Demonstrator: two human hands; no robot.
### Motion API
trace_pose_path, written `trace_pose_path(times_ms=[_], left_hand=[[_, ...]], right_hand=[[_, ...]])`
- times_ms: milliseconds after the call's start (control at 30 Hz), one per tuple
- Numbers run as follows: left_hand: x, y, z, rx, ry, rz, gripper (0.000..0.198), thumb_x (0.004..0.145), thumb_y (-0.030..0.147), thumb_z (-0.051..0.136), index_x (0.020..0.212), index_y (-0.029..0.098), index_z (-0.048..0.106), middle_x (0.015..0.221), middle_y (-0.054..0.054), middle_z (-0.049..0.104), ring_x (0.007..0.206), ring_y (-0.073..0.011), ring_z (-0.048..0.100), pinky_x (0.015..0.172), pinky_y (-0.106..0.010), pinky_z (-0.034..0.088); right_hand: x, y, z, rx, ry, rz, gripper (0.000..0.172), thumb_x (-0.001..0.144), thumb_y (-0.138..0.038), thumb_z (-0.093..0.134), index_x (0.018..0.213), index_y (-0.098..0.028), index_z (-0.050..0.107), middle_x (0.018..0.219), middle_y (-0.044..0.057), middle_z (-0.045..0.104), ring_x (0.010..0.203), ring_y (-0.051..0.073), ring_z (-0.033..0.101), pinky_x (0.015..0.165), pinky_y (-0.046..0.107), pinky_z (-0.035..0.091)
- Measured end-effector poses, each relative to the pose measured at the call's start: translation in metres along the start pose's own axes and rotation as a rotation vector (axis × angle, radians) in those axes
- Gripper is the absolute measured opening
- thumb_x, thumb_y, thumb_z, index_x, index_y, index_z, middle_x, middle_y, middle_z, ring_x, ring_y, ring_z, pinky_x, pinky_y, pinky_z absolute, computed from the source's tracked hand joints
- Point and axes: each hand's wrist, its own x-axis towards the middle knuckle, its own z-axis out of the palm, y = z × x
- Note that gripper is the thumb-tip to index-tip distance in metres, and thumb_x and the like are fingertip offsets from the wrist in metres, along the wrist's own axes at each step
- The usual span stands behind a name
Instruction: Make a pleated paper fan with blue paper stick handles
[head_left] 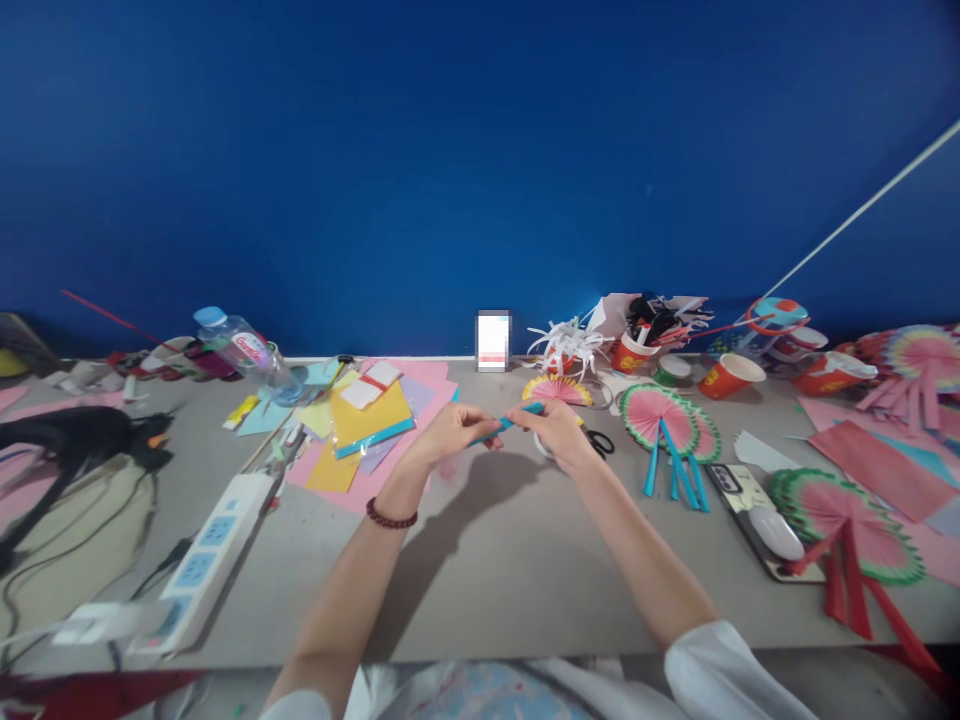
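Both my hands are raised over the grey table (495,560) and pinch one thin blue paper strip (516,418) between them. My left hand (450,432), with a dark red bead bracelet on its wrist, grips the strip's left end. My right hand (553,428) grips the right end, fingers closed around it. Just behind my right hand lie black scissors (600,441) and a small pink and yellow paper fan (556,389).
A pile of coloured paper sheets (367,425) lies to the left, with a water bottle (244,352) on its side and a white power strip (214,545). Pink paper fans with blue handles (667,425), a phone (757,515), red-handled fans (847,520) and red paper cups (731,375) crowd the right.
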Motion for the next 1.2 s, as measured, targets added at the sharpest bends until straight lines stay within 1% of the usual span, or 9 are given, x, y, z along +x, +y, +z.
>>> trace_pose_path(times_ms=[167, 333, 433, 533, 633, 767, 833, 1033, 1200], left_hand=[[0.001, 0.0, -0.008, -0.134, 0.059, -0.067, 0.032, 0.068, 0.044, 0.07, 0.072, 0.012, 0.071, 0.067, -0.008, 0.071, 0.061, -0.0175, 0.066, 0.067, -0.029, 0.052], [0.003, -0.002, -0.009, -0.186, 0.349, -0.005, 0.028, 0.063, 0.04, 0.075, 0.071, 0.013, 0.07, 0.062, -0.006, 0.069, 0.06, -0.0168, 0.065, 0.065, -0.028, 0.051], [0.006, -0.005, -0.009, -0.229, 0.52, 0.077, 0.027, 0.062, 0.04, 0.076, 0.069, 0.014, 0.069, 0.057, -0.002, 0.065, 0.056, -0.0132, 0.06, 0.059, -0.025, 0.049], [0.008, -0.005, -0.006, -0.237, 0.626, 0.154, 0.026, 0.061, 0.038, 0.076, 0.068, 0.015, 0.068, 0.059, 0.001, 0.062, 0.054, -0.009, 0.055, 0.056, -0.022, 0.047], [0.007, -0.002, -0.001, -0.278, 0.607, 0.15, 0.028, 0.058, 0.038, 0.077, 0.071, 0.016, 0.068, 0.066, 0.0, 0.064, 0.056, -0.0097, 0.057, 0.058, -0.024, 0.05], [0.004, 0.004, 0.008, -0.304, 0.514, 0.11, 0.029, 0.057, 0.038, 0.079, 0.071, 0.015, 0.069, 0.065, -0.001, 0.065, 0.055, -0.0109, 0.058, 0.058, -0.026, 0.05], [0.003, 0.006, 0.012, -0.314, 0.488, 0.113, 0.029, 0.055, 0.037, 0.08, 0.069, 0.014, 0.069, 0.063, -0.002, 0.065, 0.055, -0.0109, 0.057, 0.058, -0.026, 0.049], [0.001, 0.01, 0.018, -0.42, 0.492, 0.112, 0.031, 0.05, 0.037, 0.082, 0.065, 0.014, 0.068, 0.06, -0.001, 0.064, 0.056, -0.0111, 0.055, 0.058, -0.025, 0.047], [0.001, 0.01, 0.019, -0.379, 0.516, 0.12, 0.027, 0.053, 0.037, 0.081, 0.059, 0.015, 0.066, 0.055, 0.001, 0.059, 0.054, -0.0091, 0.052, 0.055, -0.022, 0.044]], right_hand=[[0.006, -0.006, -0.013, 0.06, 0.109, 0.044, 0.032, 0.05, -0.042, 0.081, 0.063, -0.015, 0.069, 0.05, -0.003, 0.054, 0.051, 0.01, 0.044, 0.051, 0.025, 0.034], [0.009, -0.004, -0.022, 0.076, 0.104, 0.013, 0.034, 0.055, -0.045, 0.078, 0.069, -0.016, 0.069, 0.057, -0.002, 0.057, 0.052, 0.009, 0.047, 0.05, 0.023, 0.035], [0.009, -0.002, -0.028, -0.072, -0.068, 0.0, 0.03, 0.061, -0.044, 0.075, 0.07, -0.017, 0.069, 0.064, 0.0, 0.062, 0.058, 0.011, 0.052, 0.055, 0.024, 0.039], [0.005, -0.004, -0.032, -0.301, -0.356, -0.022, 0.025, 0.069, -0.043, 0.069, 0.071, -0.018, 0.07, 0.067, 0.0, 0.065, 0.061, 0.012, 0.055, 0.059, 0.024, 0.042], [0.0, -0.007, -0.028, -0.418, -0.518, -0.047, 0.026, 0.074, -0.043, 0.064, 0.076, -0.018, 0.07, 0.07, 0.001, 0.066, 0.062, 0.013, 0.057, 0.059, 0.024, 0.043], [-0.002, -0.006, -0.013, -0.285, -0.343, -0.122, 0.026, 0.074, -0.04, 0.065, 0.085, -0.018, 0.069, 0.082, 0.004, 0.069, 0.073, 0.015, 0.061, 0.067, 0.027, 0.047], [-0.002, -0.004, -0.007, -0.194, -0.286, -0.122, 0.024, 0.072, -0.039, 0.067, 0.082, -0.017, 0.068, 0.079, 0.004, 0.068, 0.072, 0.015, 0.061, 0.068, 0.028, 0.048], [-0.002, 0.0, 0.003, -0.044, -0.243, -0.1, 0.023, 0.067, -0.038, 0.071, 0.074, -0.017, 0.066, 0.071, 0.001, 0.065, 0.064, 0.013, 0.058, 0.064, 0.027, 0.048], [-0.004, 0.0, 0.004, -0.011, -0.255, -0.065, 0.026, 0.063, -0.039, 0.074, 0.074, -0.017, 0.064, 0.071, 0.001, 0.063, 0.064, 0.013, 0.058, 0.063, 0.026, 0.049]])
